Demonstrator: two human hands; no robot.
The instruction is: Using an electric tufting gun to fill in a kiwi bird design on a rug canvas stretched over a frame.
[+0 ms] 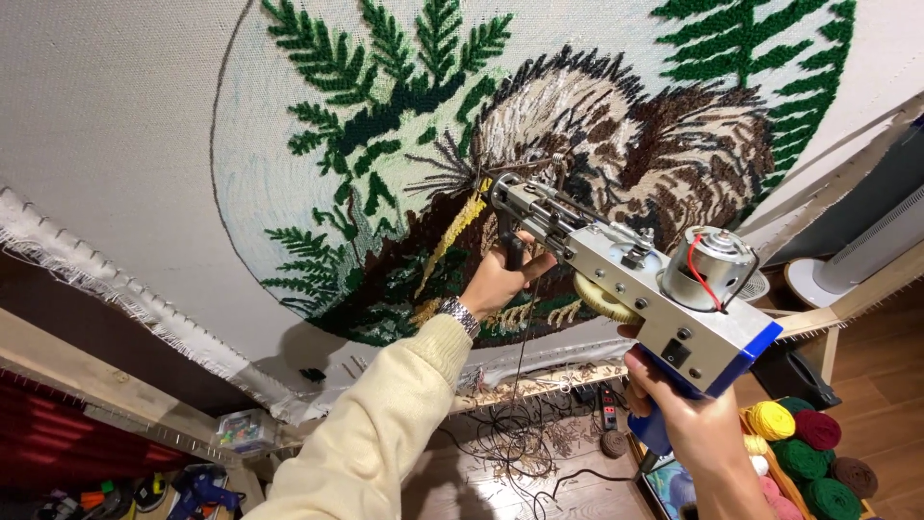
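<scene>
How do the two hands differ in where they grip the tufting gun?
The left hand wraps the black front handle near the needle, close to the tufted cloth; the right hand holds the blue rear grip under the motor. The left shows a cream sleeve and wristwatch; the right forearm looks bare. Both are closed on the tufting gun.

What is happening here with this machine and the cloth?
A person holds a tufting gun with both hands against a stretched cloth. The left hand grips the front handle, the right hand the blue rear grip. The needle touches a partly tufted picture of green fir branches and brown fur. Yarn balls lie below.
</scene>
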